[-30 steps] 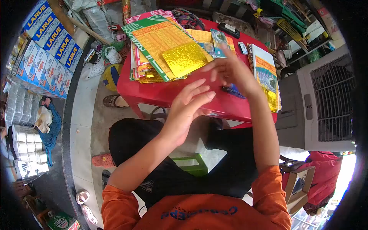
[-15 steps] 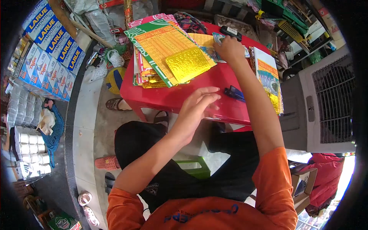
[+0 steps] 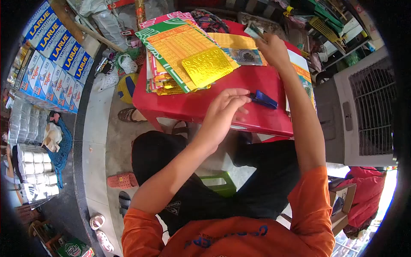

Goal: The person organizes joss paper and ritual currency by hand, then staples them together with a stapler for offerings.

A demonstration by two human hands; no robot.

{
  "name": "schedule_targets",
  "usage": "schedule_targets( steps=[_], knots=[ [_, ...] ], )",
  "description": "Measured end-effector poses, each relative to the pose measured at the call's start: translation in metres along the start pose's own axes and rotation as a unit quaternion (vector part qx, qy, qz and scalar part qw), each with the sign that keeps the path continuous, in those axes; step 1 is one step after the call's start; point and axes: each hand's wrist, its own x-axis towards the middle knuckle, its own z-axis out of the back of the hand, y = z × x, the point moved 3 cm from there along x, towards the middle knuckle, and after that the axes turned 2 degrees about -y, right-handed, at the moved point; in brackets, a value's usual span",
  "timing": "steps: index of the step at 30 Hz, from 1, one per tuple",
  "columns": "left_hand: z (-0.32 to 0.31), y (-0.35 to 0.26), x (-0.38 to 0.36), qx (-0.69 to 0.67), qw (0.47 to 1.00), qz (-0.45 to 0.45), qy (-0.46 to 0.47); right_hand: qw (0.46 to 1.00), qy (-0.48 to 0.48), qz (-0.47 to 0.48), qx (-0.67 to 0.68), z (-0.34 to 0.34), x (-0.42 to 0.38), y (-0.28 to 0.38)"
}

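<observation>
My right hand (image 3: 274, 50) is raised over the far side of the red table (image 3: 171, 107), its fingers closed on a banknote-like paper slip (image 3: 252, 31). Beneath it, more printed slips (image 3: 245, 57) lie on a yellow sheet (image 3: 231, 40). My left hand (image 3: 224, 110) hovers at the table's near edge with fingers apart, holding nothing. Its fingertips are right by a dark blue stapler (image 3: 264, 99). Left of the slips is a stack of patterned joss paper (image 3: 180, 47), topped by an embossed gold sheet (image 3: 206, 67).
Another paper pile (image 3: 303, 75) lies at the table's right edge, partly behind my right forearm. A grey air cooler (image 3: 359, 111) stands to the right. A green stool (image 3: 220, 183) is between my legs. Beer cartons (image 3: 55, 55) are stacked at the left.
My right hand has lifted away and slightly right with the slip, uncovering the printed slips below. My left hand has shifted slightly right in view, closer to the stapler.
</observation>
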Motion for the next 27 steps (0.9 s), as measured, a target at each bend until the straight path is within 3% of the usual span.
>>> schedule_targets(
  steps=[2,3,5,9,11,17,19,20,23,27],
  knots=[
    [-0.007,0.004,0.005,0.017,1.000,-0.006,0.008,0.981,0.057,-0.056,0.177,0.016,-0.019,-0.008],
    [-0.011,0.006,0.009,0.038,0.998,-0.042,0.010,0.981,0.055,-0.057,0.177,0.026,-0.034,-0.004],
    [-0.025,0.009,0.014,0.059,0.995,-0.078,0.013,0.911,0.094,-0.099,0.388,0.052,-0.075,0.020],
    [-0.046,0.011,0.029,0.070,0.990,-0.123,0.002,0.932,0.120,-0.098,0.326,0.063,-0.122,0.038],
    [-0.050,0.010,0.030,0.057,0.989,-0.132,0.019,0.946,-0.001,0.004,0.325,0.049,-0.136,0.039],
    [-0.048,0.014,0.034,-0.004,0.991,-0.115,0.062,0.958,0.008,-0.006,0.285,0.051,-0.152,0.049],
    [-0.046,0.014,0.032,-0.016,0.996,-0.080,0.019,0.919,0.008,-0.046,0.391,0.050,-0.149,0.049],
    [-0.046,0.015,0.031,-0.022,0.997,-0.076,0.011,0.913,0.063,-0.092,0.392,0.055,-0.149,0.045],
    [-0.046,0.017,0.031,0.038,0.994,-0.099,0.015,0.895,0.035,-0.080,0.438,0.043,-0.147,0.031],
    [-0.050,0.015,0.030,0.026,0.994,-0.103,0.021,0.910,0.022,-0.055,0.411,0.044,-0.145,0.024]
  ],
)
